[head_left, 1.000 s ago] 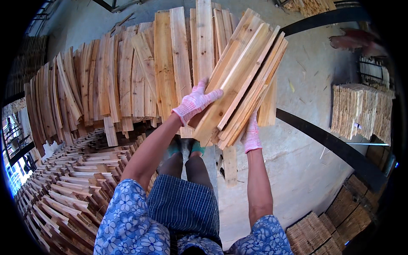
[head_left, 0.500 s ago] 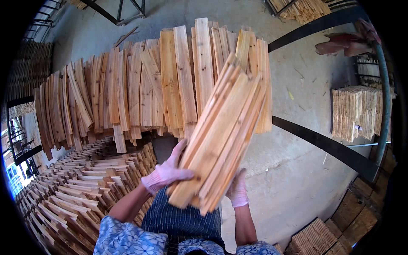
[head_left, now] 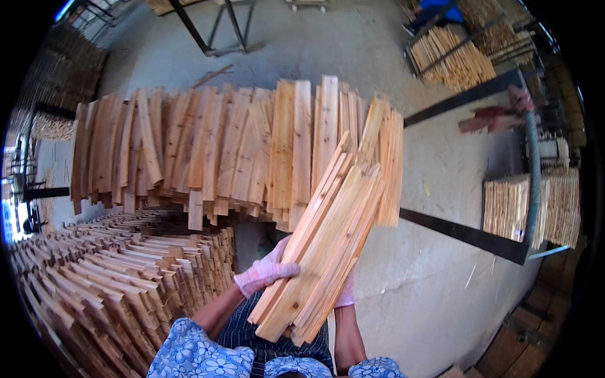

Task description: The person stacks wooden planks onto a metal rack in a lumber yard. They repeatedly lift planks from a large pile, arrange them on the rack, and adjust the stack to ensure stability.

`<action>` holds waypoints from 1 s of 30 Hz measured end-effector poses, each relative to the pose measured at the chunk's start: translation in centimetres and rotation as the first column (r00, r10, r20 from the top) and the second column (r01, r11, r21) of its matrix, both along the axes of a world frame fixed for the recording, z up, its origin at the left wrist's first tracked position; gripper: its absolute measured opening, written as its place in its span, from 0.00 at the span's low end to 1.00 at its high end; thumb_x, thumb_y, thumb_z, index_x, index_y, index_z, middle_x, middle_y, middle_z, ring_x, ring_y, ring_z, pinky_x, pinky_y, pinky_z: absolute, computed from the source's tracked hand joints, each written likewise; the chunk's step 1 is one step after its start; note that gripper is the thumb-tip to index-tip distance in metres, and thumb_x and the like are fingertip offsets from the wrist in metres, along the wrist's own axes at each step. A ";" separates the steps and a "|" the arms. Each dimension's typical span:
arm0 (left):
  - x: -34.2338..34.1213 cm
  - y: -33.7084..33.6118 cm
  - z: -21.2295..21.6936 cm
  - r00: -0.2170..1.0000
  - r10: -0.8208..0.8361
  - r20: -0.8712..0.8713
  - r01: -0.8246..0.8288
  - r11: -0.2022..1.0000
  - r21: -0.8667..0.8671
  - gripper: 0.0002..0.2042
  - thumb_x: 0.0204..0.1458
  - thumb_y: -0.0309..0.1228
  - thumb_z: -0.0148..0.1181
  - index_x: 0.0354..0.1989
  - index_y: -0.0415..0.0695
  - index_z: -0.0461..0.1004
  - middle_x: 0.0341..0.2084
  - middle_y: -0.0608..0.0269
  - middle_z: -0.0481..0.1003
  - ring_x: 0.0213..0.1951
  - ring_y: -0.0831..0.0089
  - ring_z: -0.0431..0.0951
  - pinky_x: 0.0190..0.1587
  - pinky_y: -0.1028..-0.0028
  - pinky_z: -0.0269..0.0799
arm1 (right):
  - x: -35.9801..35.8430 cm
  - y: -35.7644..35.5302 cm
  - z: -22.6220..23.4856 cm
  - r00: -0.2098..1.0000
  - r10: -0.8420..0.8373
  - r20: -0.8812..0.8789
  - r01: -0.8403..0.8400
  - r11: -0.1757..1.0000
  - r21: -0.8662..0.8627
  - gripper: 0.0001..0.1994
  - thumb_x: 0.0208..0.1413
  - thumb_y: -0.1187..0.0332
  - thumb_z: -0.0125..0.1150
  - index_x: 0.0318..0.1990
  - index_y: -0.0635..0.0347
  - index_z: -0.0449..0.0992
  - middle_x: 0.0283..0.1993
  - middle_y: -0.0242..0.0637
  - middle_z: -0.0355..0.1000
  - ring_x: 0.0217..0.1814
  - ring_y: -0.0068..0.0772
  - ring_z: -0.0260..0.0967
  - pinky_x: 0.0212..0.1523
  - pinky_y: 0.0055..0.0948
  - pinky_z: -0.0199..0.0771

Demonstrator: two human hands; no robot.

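Note:
I hold a bundle of several pale wooden slats (head_left: 321,246) tilted, its low end near my body and its high end pointing up and right. My left hand (head_left: 265,272), in a pink glove, grips the bundle's left edge. My right hand (head_left: 345,295), also gloved in pink, supports it from the underside and is mostly hidden by the wood. Beyond the bundle a long row of slats (head_left: 220,151) stands leaning side by side on the concrete floor.
A stacked pile of slats (head_left: 107,277) fills the lower left. A black beam (head_left: 466,236) crosses the floor at right, with wood stacks (head_left: 523,208) behind it. More bundles (head_left: 450,60) and a metal frame (head_left: 214,31) lie far off.
The bundle has come down from overhead toward my body and tilted steeper. My left hand slid to its lower left edge.

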State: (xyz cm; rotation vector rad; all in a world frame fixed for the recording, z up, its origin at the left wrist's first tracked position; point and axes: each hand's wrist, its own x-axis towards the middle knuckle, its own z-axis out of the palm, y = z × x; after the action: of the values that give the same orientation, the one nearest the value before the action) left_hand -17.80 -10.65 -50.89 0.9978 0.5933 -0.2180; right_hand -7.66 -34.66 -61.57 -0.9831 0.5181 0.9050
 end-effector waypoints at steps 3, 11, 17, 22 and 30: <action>-3.4 0.3 5.1 0.983 0.180 0.028 -0.180 0.984 0.000 0.54 0.43 0.42 0.77 0.75 0.41 0.47 0.63 0.51 0.64 0.64 0.62 0.64 0.66 0.64 0.62 | -0.2 3.5 5.6 0.995 0.090 -0.041 -0.088 0.996 0.031 0.41 0.67 0.32 0.37 0.75 0.54 0.55 0.72 0.44 0.62 0.69 0.47 0.64 0.68 0.44 0.70; -9.7 2.3 26.4 0.785 0.498 0.369 -0.578 0.803 0.147 0.55 0.46 0.40 0.75 0.78 0.42 0.41 0.69 0.55 0.58 0.69 0.66 0.58 0.71 0.67 0.54 | 4.2 14.7 23.2 0.650 0.407 0.642 -0.579 0.812 0.071 0.31 0.73 0.60 0.44 0.77 0.60 0.45 0.73 0.45 0.60 0.70 0.40 0.63 0.66 0.36 0.70; -15.9 0.7 39.4 0.555 0.474 0.684 -0.785 0.571 0.240 0.61 0.45 0.38 0.77 0.78 0.44 0.33 0.72 0.55 0.51 0.72 0.64 0.51 0.73 0.63 0.47 | 1.1 24.5 42.1 0.497 0.383 0.779 -0.745 0.648 0.157 0.31 0.72 0.57 0.43 0.76 0.61 0.48 0.73 0.44 0.59 0.71 0.40 0.62 0.69 0.38 0.66; -22.0 -3.9 46.7 0.373 0.520 0.768 -0.928 0.209 0.309 0.62 0.44 0.36 0.75 0.77 0.48 0.28 0.69 0.49 0.55 0.68 0.56 0.60 0.69 0.61 0.58 | -7.7 30.5 52.1 0.385 0.408 0.828 -0.889 0.406 0.213 0.32 0.71 0.54 0.42 0.76 0.62 0.50 0.74 0.44 0.58 0.72 0.39 0.62 0.71 0.39 0.62; -29.8 -12.7 51.5 -0.187 0.530 0.827 -0.823 -0.544 0.162 0.48 0.54 0.47 0.65 0.77 0.39 0.45 0.67 0.49 0.63 0.64 0.61 0.68 0.66 0.67 0.65 | -28.3 34.2 61.6 0.173 0.475 0.863 -0.945 -0.167 0.281 0.34 0.69 0.49 0.41 0.74 0.64 0.54 0.75 0.43 0.57 0.73 0.39 0.61 0.74 0.42 0.57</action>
State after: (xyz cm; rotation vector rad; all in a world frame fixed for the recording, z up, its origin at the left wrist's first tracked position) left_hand -47.56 -23.31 0.59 1.0521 1.0490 2.0944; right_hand -35.99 -0.46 0.02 -0.3671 -1.2443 1.7079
